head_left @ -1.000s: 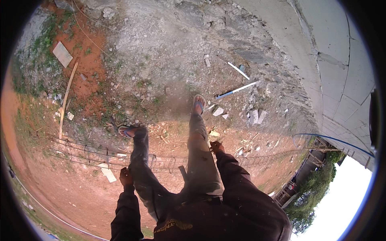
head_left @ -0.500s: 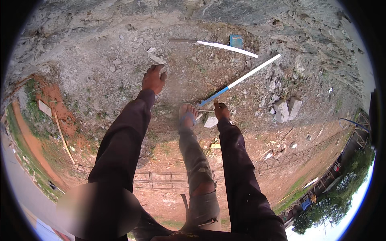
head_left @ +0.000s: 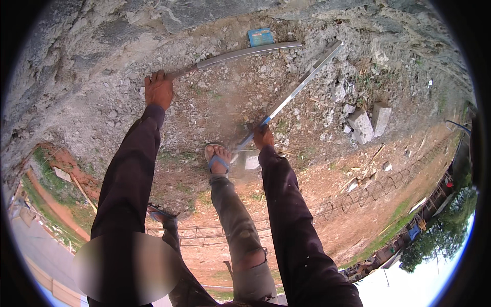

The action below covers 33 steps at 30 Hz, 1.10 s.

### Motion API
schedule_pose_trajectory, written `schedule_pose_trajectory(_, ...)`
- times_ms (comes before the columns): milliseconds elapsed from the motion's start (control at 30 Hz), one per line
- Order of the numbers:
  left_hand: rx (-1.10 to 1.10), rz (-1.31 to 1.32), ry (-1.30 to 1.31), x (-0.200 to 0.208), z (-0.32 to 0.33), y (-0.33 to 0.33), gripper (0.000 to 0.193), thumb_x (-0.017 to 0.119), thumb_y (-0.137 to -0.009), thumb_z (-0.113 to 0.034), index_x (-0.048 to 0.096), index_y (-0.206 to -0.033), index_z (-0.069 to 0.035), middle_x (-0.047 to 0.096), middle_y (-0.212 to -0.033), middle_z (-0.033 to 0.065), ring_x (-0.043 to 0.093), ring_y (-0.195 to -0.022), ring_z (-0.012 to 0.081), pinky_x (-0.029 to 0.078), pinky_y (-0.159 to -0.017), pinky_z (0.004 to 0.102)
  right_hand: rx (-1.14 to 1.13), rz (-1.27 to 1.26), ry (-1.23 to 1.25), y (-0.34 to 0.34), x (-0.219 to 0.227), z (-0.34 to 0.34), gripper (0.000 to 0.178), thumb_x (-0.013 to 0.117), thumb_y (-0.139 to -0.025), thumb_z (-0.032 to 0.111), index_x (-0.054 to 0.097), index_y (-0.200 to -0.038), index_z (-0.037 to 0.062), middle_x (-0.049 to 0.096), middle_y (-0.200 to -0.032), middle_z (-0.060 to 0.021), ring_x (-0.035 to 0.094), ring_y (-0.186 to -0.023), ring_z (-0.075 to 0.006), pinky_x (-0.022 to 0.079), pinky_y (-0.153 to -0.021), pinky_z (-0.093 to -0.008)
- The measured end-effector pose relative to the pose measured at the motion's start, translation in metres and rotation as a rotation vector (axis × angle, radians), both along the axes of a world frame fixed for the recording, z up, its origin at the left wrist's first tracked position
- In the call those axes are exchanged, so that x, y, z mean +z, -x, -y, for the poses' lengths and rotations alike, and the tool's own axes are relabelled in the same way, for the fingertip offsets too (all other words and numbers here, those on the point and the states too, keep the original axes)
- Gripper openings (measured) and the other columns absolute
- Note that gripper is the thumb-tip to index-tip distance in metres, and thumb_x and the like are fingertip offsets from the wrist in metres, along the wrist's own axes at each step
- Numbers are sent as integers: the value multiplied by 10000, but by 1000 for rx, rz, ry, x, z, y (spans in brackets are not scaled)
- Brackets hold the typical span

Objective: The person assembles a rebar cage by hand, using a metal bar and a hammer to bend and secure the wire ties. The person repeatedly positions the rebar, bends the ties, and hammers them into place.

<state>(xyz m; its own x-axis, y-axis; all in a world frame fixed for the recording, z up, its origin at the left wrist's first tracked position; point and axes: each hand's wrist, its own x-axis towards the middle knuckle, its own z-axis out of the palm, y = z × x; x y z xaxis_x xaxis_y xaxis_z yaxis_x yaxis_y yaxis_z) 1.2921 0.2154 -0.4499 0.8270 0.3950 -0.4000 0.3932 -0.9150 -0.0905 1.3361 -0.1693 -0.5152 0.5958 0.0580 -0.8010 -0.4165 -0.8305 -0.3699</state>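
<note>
Two long silvery metal bars lie on the rubble-strewn ground. My left hand [head_left: 159,91] is at the near-left, darker end of the far metal bar [head_left: 249,51], fingers curled over that end. The bar looks bowed, as lines do toward this picture's rim. The second metal bar [head_left: 302,84] slants from beside my foot up to the right and has a blue stretch near its lower end. On that blue part my right hand [head_left: 264,137] is closed, its fingers partly hidden behind the hand. A blue flat packet [head_left: 261,37] lies just beyond the far bar.
A rough rock-like wall [head_left: 204,13] rises along the far side. My sandalled foot [head_left: 219,157] stands beside a pale block piece [head_left: 250,160]. Two concrete blocks [head_left: 362,126] lie to the right. A rebar cage [head_left: 353,199] stretches across the ground behind my feet.
My left hand has reached the end of the far bar. My right hand has gone from beside the blue part onto it. The view has shifted, and my other foot now shows.
</note>
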Motion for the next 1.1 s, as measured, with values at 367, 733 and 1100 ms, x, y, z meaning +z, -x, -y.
schedule_pose_trajectory(367, 637, 279, 1253, 199, 184, 185, 140, 552, -866, -141, 606, -929, -28, 609, -784, 187, 605, -758, 361, 458, -635, 439, -567, -48, 59, 56, 236, 145, 422, 482, -938, 581, 447, -1019, 168, 408, -589, 19, 393, -404, -107, 298, -329, -266)
schedule_pose_trajectory(733, 1733, 884, 1602, 418, 285, 611, 260, 549, -928, -275, 614, -880, -28, 605, -746, 38, 586, -638, 130, 492, -600, 311, 189, 12, 359, 199, 448, 143, 392, 502, -950, 524, 395, -870, 155, 342, -518, 19, 321, -349, -120, 282, -303, -310)
schedule_pose_trajectory(1100, 2513, 1581, 542, 502, 356, 1016, 348, 589, -951, -337, 606, -955, 10, 598, -783, 40, 584, -669, 121, 500, -628, 281, 913, -143, 145, 480, 462, -118, 344, 534, -952, 438, 405, -838, 140, 368, -521, 18, 350, -361, -103, 298, -308, -290)
